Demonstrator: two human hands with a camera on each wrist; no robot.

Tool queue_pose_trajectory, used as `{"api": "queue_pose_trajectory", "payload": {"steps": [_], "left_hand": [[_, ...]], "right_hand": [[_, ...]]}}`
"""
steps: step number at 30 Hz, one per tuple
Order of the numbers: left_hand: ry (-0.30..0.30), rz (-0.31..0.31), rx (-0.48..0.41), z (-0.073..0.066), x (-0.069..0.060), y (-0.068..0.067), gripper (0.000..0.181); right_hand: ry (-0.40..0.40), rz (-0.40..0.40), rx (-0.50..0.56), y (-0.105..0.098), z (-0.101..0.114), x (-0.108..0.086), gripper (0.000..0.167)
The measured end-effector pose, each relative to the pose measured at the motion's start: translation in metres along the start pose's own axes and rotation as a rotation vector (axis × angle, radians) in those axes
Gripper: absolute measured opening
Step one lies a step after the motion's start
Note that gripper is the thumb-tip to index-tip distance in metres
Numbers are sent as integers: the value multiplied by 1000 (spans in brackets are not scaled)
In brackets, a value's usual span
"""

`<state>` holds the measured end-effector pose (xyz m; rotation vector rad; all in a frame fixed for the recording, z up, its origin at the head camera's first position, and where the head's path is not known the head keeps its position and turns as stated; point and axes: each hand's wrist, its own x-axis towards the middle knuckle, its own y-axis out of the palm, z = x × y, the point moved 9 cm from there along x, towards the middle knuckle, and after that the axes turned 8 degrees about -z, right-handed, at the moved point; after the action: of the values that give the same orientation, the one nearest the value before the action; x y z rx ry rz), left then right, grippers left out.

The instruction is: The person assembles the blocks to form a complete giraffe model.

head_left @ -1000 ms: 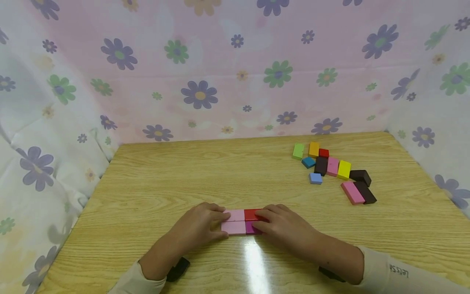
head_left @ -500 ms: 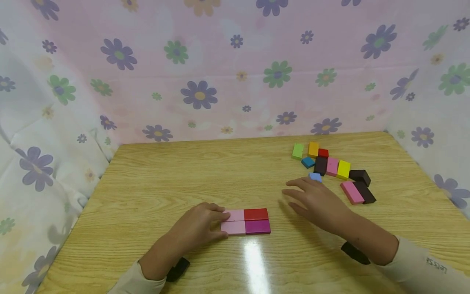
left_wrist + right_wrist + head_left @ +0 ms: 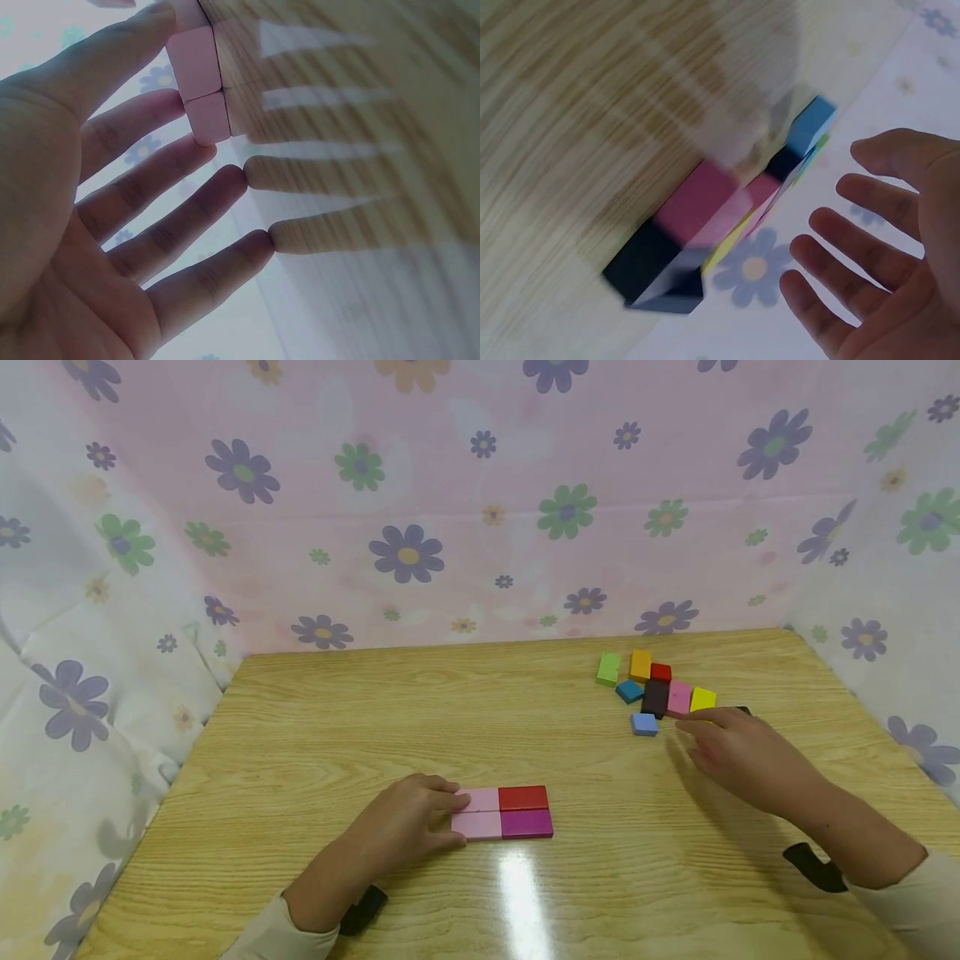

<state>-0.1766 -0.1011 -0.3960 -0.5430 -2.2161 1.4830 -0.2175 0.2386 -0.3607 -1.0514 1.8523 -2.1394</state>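
Two light pink blocks (image 3: 476, 825) lie side by side at the front middle of the table, against a red block (image 3: 523, 797) and a magenta block (image 3: 527, 823); together they form a flat rectangle. My left hand (image 3: 405, 818) holds the pink blocks at their left end, thumb on the near side and fingers on the far side. My right hand (image 3: 750, 764) hovers above the loose blocks at right, with nothing in its fingers. It hides most of a pink block (image 3: 703, 202) and a black block (image 3: 641, 259), which show in the right wrist view.
Beyond the right hand lie several loose blocks: light blue (image 3: 644, 724), dark blue (image 3: 630, 692), black (image 3: 656, 698), pink (image 3: 679, 699), yellow (image 3: 702, 699), green (image 3: 609, 668), orange (image 3: 641, 665) and red (image 3: 661, 672). A flowered cloth (image 3: 450, 510) borders the table.
My right hand has let go of the red and magenta blocks and moved right, over the loose blocks. The left hand stays at the light pink blocks.
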Motion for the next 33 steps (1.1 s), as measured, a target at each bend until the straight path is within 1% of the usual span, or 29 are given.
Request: {"api": "queue_pose_trajectory", "payload": {"steps": [2,6,8,12,15,18,21,27,33], "left_hand": [[0,0,2,0,0,0,48],[1,2,0,0,0,0,48],[4,-1,-1,0,-1,0,48],[7,-8,-3,0,-1,0,48],[3,-6,-5,1,-1,0,48],[-2,-2,-5,1,-1,1,49],[-6,-2,-6,2,-1,1,49],[2,-8,-9,3,-1,2,49],[3,-6,-9,2,-1,1,49]], "right_hand": [[14,26,3,0,-11,-5,46],[99,149,33,8,-33,-16,39],[136,205,48,12,-41,-21,39],[157,268,73,17,-49,-28,46],[161,298,88,20,-51,-32,52],[157,302,96,21,-52,-34,57],[143,299,100,22,-52,-34,59],[115,270,92,21,-49,-30,57],[107,233,91,21,-41,-26,51]]}}
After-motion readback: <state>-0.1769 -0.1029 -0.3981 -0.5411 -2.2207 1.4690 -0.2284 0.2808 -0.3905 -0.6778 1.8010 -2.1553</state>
